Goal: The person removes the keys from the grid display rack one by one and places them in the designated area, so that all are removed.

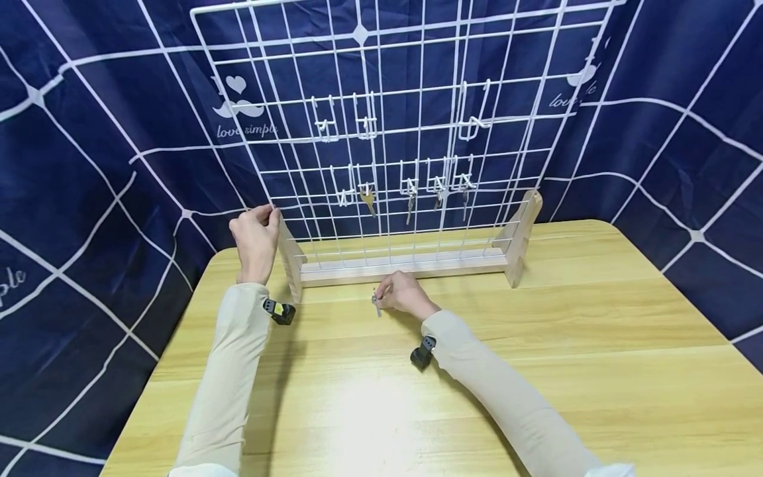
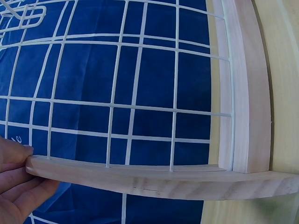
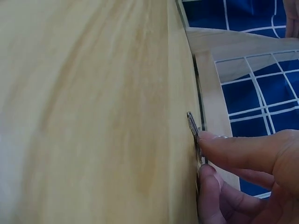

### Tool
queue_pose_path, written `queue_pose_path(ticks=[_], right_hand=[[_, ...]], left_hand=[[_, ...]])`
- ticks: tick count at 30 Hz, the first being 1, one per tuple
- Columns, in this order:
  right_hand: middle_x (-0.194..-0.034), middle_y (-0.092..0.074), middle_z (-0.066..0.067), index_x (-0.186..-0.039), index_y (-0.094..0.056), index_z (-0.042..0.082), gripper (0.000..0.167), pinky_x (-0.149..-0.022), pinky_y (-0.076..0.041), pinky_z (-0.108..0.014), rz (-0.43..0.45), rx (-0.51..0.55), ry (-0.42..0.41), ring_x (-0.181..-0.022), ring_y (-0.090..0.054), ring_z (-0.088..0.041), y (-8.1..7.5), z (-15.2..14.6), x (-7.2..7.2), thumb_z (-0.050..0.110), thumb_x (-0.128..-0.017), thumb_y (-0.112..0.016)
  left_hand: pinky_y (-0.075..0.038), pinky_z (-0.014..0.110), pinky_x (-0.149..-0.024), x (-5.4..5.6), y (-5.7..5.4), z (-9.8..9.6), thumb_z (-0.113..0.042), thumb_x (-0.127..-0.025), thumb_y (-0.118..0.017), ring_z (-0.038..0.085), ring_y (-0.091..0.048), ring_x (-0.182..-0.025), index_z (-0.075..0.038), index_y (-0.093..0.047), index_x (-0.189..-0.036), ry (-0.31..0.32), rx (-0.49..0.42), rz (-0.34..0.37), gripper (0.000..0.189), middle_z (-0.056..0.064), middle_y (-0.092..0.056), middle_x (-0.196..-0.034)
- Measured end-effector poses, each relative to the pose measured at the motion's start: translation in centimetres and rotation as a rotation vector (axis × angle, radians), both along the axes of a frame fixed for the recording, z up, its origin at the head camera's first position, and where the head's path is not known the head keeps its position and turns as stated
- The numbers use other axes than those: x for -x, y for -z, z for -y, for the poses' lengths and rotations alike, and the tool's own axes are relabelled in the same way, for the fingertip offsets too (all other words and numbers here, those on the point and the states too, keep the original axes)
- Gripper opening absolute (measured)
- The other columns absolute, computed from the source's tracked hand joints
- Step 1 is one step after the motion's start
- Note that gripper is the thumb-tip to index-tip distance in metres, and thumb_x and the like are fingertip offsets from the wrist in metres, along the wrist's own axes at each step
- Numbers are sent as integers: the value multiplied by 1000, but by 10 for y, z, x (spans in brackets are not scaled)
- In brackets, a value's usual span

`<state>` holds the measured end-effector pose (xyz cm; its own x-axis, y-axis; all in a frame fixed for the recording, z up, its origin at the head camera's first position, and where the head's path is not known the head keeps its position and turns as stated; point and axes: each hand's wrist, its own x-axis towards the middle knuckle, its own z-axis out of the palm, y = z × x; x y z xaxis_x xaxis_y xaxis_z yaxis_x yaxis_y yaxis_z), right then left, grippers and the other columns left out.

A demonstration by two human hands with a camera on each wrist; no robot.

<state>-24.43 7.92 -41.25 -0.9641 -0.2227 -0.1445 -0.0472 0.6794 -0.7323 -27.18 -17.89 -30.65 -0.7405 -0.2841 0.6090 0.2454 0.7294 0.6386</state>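
At the centre of the head view, the right hand (image 1: 404, 293) pinches a small metal key (image 1: 377, 303) close to the desk (image 1: 512, 358), in front of the wooden base bar (image 1: 357, 273). Left of centre, the left hand (image 1: 256, 240) grips the end of a wooden upright (image 1: 289, 257). Near the frame's middle, four other keys (image 1: 367, 197) hang from hooks (image 1: 411, 183) on the white wire grid (image 1: 420, 90).

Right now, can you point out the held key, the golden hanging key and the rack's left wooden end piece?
Held key (image 3: 192, 124), right wrist view: its exposed end.
Golden hanging key (image 1: 366, 197), head view: its broad head.
Left wooden end piece (image 2: 159, 183), left wrist view: mid-length.
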Motion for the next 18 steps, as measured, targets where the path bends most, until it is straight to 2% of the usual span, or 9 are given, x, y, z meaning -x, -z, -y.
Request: queue_pose_path(ticks=[4, 7, 9, 14, 16, 18], right_hand=[[-74, -65, -4, -83, -73, 7, 12, -54, -51, -24, -15, -3, -4, -59, -58, -14, -1, 0, -1, 7, -74, -81], [-76, -68, -4, -86, -74, 7, 10, -58, -52, -24, -106, 12, 3, -60, -61, -15, -11, 0, -6, 5, -77, -77], [-80, -72, -6, -88, -74, 5, 8, -63, -54, -24, -233, 43, 10, -65, -65, -16, -27, 2, -11, 4, -81, -73], [-89, -73, -16, -93, -72, -3, 11, -68, -57, -27, -668, 172, 55, -74, -71, -23, -82, 14, -21, 2, -87, -65], [-91, -73, -18, -96, -71, -5, 13, -67, -57, -27, -787, 187, 103, -74, -71, -24, -102, 18, -21, 1, -87, -64], [-93, -72, -19, -99, -70, -7, 16, -69, -57, -30, -851, 166, 156, -75, -71, -24, -116, 21, -19, 0, -87, -64]], left_hand=[[-55, 38, -76, 0, 1, 1, -11, -91, -63, 29, -71, -83, 4, -74, -102, 7, 7, -13, 21, 17, -73, -92], [-55, 39, -76, -1, 1, 0, -11, -91, -63, 29, -71, -83, 4, -74, -101, 9, 10, -14, 21, 17, -73, -92], [-55, 39, -76, -1, 0, 0, -11, -91, -63, 30, -71, -83, 4, -74, -101, 4, 9, -16, 21, 17, -73, -92], [-55, 39, -76, -3, -1, 0, -11, -91, -64, 30, -71, -82, 4, -74, -99, -8, 2, -24, 20, 17, -73, -90], [-55, 39, -75, -2, -1, 0, -11, -91, -64, 30, -71, -82, 4, -74, -99, -5, 5, -21, 20, 17, -73, -90], [-55, 39, -75, -2, -1, 0, -11, -91, -64, 30, -71, -82, 3, -74, -99, -2, 9, -17, 20, 17, -73, -91]])
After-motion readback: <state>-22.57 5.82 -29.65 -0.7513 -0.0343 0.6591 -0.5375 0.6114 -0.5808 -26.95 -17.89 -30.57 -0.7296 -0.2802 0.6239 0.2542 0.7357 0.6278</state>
